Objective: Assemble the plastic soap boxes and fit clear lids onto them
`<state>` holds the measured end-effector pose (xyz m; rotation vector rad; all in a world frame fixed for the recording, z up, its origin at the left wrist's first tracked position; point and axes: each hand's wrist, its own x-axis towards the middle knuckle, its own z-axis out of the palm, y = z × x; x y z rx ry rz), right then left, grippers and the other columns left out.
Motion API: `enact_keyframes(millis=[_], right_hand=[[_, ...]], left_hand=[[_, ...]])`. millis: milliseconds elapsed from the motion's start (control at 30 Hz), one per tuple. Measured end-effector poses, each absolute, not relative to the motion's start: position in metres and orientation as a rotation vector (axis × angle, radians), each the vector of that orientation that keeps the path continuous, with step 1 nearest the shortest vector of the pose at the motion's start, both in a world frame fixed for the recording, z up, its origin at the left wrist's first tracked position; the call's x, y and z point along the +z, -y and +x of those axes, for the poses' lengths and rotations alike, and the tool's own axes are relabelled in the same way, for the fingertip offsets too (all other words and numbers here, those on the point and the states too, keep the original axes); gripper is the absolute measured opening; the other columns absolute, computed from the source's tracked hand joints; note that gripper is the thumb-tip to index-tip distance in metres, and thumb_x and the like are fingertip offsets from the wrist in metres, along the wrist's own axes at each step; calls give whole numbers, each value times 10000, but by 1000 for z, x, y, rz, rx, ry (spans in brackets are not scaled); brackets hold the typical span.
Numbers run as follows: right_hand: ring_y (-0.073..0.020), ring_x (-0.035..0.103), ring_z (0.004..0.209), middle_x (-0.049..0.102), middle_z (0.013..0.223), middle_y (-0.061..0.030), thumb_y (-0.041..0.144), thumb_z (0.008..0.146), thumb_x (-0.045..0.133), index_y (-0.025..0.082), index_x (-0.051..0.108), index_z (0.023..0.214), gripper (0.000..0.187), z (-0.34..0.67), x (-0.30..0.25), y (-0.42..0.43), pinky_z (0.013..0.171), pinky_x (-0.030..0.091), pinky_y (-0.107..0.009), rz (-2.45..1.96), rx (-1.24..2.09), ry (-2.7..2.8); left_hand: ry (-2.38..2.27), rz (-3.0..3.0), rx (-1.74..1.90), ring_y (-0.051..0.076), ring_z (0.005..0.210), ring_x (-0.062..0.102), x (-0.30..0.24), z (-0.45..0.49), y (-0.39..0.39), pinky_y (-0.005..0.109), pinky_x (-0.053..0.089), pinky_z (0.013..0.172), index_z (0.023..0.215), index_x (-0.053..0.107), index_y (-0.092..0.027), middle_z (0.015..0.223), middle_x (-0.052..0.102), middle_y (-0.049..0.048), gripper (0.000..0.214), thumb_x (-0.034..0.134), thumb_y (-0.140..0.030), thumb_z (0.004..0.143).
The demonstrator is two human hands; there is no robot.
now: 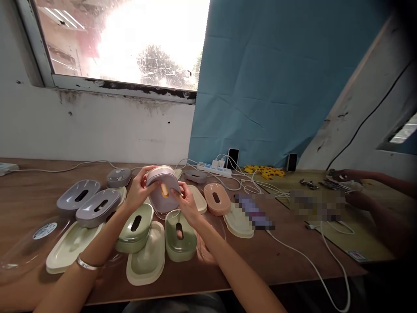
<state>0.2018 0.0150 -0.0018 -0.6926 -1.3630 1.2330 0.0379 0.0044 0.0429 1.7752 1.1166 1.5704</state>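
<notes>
Both my hands hold up a lilac oval plastic box [162, 188] above the wooden table [286, 256]. My left hand [139, 188] grips its left end, fingers wrapped over the top. My right hand [185, 201] grips its right side, with a small yellow piece [164, 190] showing at the fingertips. Below the hands lie green oval boxes [135, 227] and a green slotted lid [180, 234]. A silver bracelet [85, 263] sits on my left wrist.
Grey slotted lids [87, 201], cream trays [69, 247], a pink lid [216, 198] and clear covers [29, 245] crowd the table's left half. A power strip [213, 169], white cables [306, 261] and phones lie behind. Another person's hands [353, 191] work at the right.
</notes>
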Motion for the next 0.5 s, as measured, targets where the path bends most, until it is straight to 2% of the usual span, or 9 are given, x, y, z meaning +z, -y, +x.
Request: enact_keyframes(millis=[133, 233, 300, 400, 500], right_hand=[[-96, 494, 594, 534, 712, 30, 491, 726, 591, 215, 502, 881, 328, 200, -3, -13, 521, 401, -193, -772, 1158, 1356], [-84, 484, 577, 531, 684, 39, 456, 734, 594, 207, 522, 872, 294, 200, -2, -12, 511, 394, -183, -766, 1121, 1357], [-87, 518, 604, 562, 714, 31, 427, 725, 617, 201, 532, 892, 293, 200, -1, -11, 526, 419, -183, -747, 1144, 1339], [-122, 606, 663, 621, 800, 1, 426, 709, 654, 194, 528, 975, 374, 200, 2, -9, 567, 492, -227, -739, 1293, 1311], [-134, 635, 632, 631, 778, -10, 461, 687, 684, 167, 546, 970, 431, 200, 2, -9, 576, 525, -264, -757, 1427, 1284]], left_hand=[[-1154, 1726, 1583, 156, 755, 570, 37, 40, -5, 226, 427, 634, 975, 577, -186, 838, 644, -3, 395, 632, -457, 693], [-1123, 1597, 1628, 145, 747, 568, 34, 40, -10, 210, 426, 623, 945, 614, -169, 829, 645, 0, 407, 683, -442, 651], [-1120, 1419, 1674, 135, 723, 568, 31, 35, -18, 201, 432, 602, 961, 619, -155, 821, 639, 6, 449, 701, -441, 624], [-1157, 1225, 1699, 127, 663, 570, 26, 20, -31, 206, 448, 559, 1031, 580, -147, 795, 636, 18, 504, 638, -478, 656], [-1202, 1186, 1590, 134, 639, 587, 20, 7, -41, 228, 473, 557, 988, 586, -146, 774, 651, 33, 460, 627, -457, 651]])
